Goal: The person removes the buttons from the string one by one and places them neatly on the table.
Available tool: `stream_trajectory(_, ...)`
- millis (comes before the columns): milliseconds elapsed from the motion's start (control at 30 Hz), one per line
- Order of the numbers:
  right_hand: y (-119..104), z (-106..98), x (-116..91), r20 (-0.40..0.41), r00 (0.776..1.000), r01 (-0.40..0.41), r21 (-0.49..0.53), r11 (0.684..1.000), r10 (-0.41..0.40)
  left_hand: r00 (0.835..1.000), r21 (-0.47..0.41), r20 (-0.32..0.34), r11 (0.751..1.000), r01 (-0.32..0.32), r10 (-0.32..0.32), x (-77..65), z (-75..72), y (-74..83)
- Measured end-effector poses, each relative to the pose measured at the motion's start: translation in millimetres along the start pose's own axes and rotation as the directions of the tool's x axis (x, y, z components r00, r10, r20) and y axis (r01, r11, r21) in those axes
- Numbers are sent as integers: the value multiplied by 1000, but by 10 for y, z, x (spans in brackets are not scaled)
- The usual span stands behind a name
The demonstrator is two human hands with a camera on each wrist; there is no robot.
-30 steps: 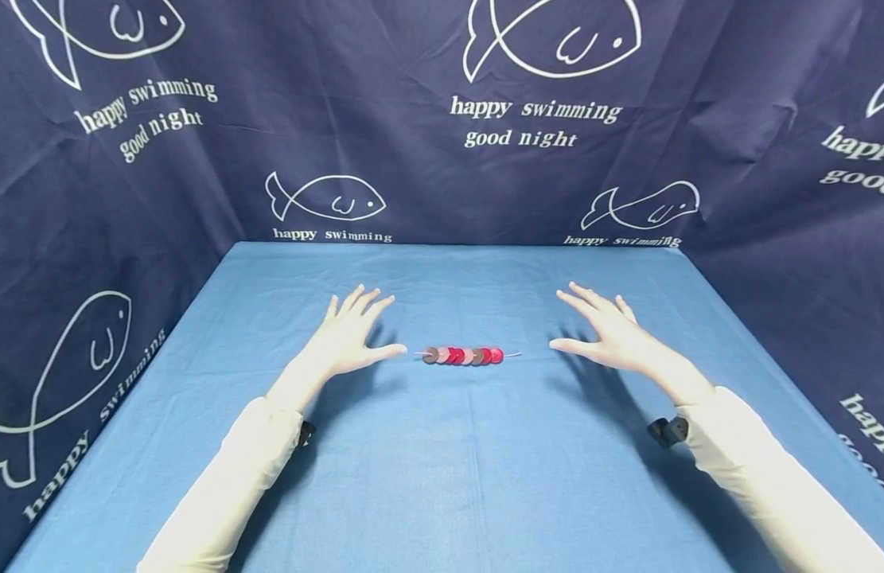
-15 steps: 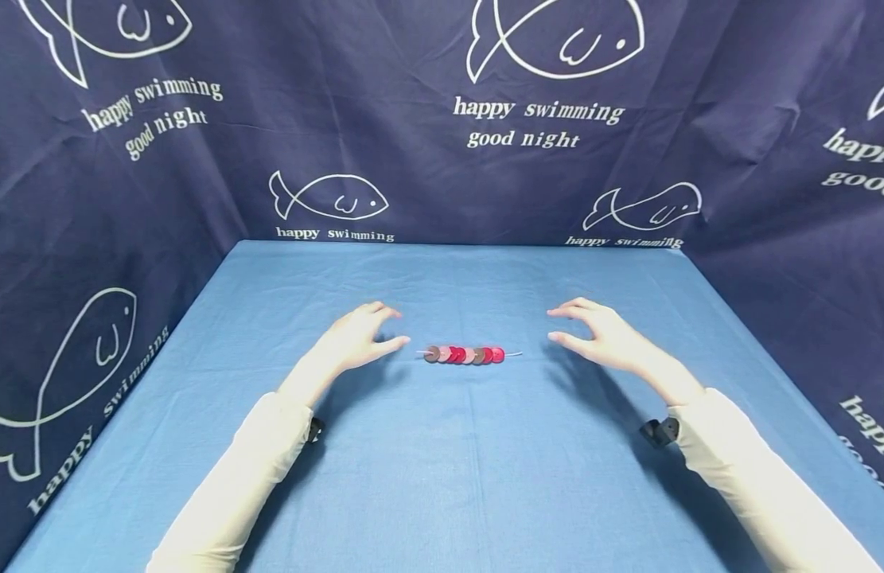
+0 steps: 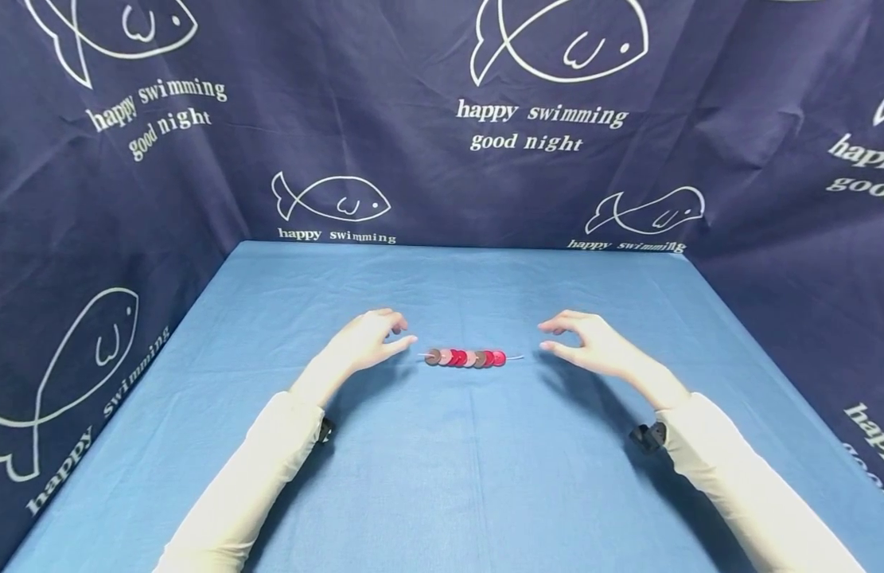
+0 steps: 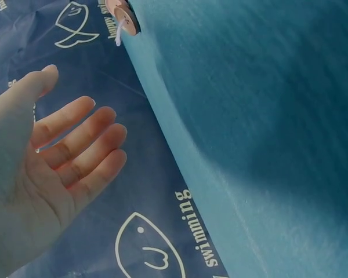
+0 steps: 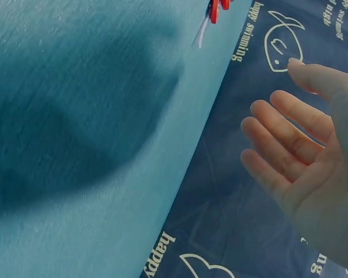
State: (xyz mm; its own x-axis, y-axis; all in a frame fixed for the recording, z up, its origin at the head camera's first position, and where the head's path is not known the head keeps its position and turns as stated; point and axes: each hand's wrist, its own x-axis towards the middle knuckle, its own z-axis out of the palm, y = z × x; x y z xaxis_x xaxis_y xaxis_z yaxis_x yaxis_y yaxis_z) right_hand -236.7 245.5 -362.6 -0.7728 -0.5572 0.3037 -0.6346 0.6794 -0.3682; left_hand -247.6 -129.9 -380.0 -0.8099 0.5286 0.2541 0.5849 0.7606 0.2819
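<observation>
A row of round buttons (image 3: 465,358) in brown, pink and red lies threaded on a pale string at the middle of the table. One string end sticks out on each side. My left hand (image 3: 366,342) hovers just left of the row, fingers loosely bent and holding nothing. On the other side my right hand (image 3: 592,341) is held above the cloth, a little farther from the string's right end, also with nothing in it. The left wrist view shows a pinkish button (image 4: 125,21) with the string end; the right wrist view shows a red button (image 5: 214,11).
A blue cloth (image 3: 470,477) covers the table. Dark blue curtains (image 3: 427,95) with white fish drawings and lettering hang behind it and at both sides. A small black device (image 3: 648,436) sits at the right wrist, and another black device (image 3: 325,430) at the left.
Both hands have moved inward and lower toward the button row, and their spread fingers have bent. The buttons lie where they were.
</observation>
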Motion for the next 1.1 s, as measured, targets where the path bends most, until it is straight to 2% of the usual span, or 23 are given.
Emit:
stream_trajectory(400, -15, 151, 115, -44, 993, 110, -2, 994, -110, 998, -34, 61, 999, -17, 19, 67, 36, 37)
stream_trajectory(533, -40, 183, 150, -31, 994, 109, 11, 994, -109, 996, -50, 81, 998, -22, 26, 76, 58, 60)
stream_trajectory(733, -83, 221, 191, 20, 996, 81, 24, 996, -81, 996, -52, 73, 997, -52, 55, 75, 97, 63)
stream_trajectory(867, -94, 269, 222, 30, 995, 90, 25, 996, -90, 995, -62, 79, 996, -57, 62, 81, 120, 46)
stream_trajectory(1100, -100, 347, 275, 41, 993, 108, 38, 993, -110, 989, -70, 141, 997, -29, 39, 98, 152, 41)
